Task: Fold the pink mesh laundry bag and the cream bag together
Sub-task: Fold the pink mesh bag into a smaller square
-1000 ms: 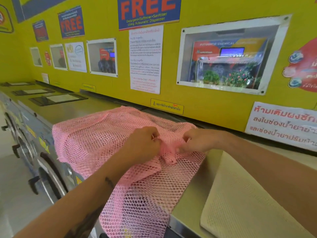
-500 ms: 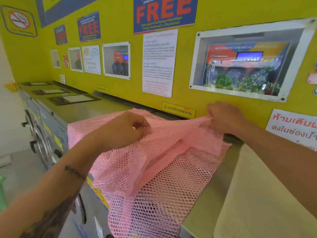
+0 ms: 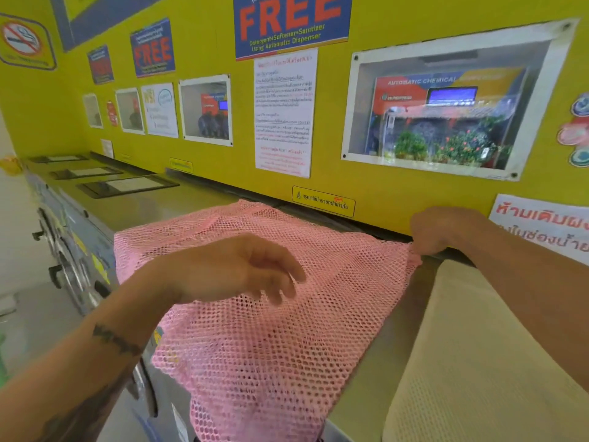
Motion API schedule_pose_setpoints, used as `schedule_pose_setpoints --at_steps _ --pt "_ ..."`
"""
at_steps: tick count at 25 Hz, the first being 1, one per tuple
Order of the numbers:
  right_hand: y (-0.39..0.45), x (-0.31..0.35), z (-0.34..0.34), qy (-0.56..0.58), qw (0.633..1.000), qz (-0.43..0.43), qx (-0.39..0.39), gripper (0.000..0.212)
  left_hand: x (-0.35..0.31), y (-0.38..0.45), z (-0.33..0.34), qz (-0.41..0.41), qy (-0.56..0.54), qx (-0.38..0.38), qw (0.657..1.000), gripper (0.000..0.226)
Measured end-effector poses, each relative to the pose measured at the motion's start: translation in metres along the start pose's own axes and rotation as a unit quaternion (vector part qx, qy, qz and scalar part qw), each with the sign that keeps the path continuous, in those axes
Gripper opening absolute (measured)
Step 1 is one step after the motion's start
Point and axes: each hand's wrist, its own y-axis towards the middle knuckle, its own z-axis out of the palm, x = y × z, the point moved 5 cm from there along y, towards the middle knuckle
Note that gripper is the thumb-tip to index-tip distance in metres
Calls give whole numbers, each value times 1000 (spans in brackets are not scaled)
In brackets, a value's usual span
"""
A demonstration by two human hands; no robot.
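Bags: one pink mesh laundry bag [image 3: 287, 346], one cream bag [image 3: 478, 362]

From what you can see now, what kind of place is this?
Most likely a self-service laundromat. A row of front-loading washing machines runs along the yellow wall, a poster offers free detergent, softener and sanitizer, and a pink mesh laundry bag lies across a machine top.
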Motion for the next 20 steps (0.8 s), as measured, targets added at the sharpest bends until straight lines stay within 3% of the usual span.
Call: schedule_pose_setpoints --at_steps 2,3,4,6,8,12,16,20 --pt "-4 9 -12 46 994 -26 -95 15 6 6 -3 9 78 -134 988 16" --pt "-4 17 -14 84 988 -44 -123 12 9 8 3 9 118 -160 980 18" --pt "-4 27 -14 130 981 -63 -131 21 14 12 14 -5 163 -153 975 27" --pt "0 49 0 182 977 -88 -71 39 31 17 42 -59 272 -96 956 55" --pt "1 66 15 124 988 -94 4 41 49 21 56 -99 337 -66 934 67" --pt "-5 48 4 73 996 -21 36 30 56 13 35 -84 291 -65 951 61" --pt "6 52 -13 165 978 -31 -127 26 46 11 3 -17 171 -187 967 24" --pt "25 83 -15 257 954 -62 -141 31 51 28 -19 24 161 -262 951 15"
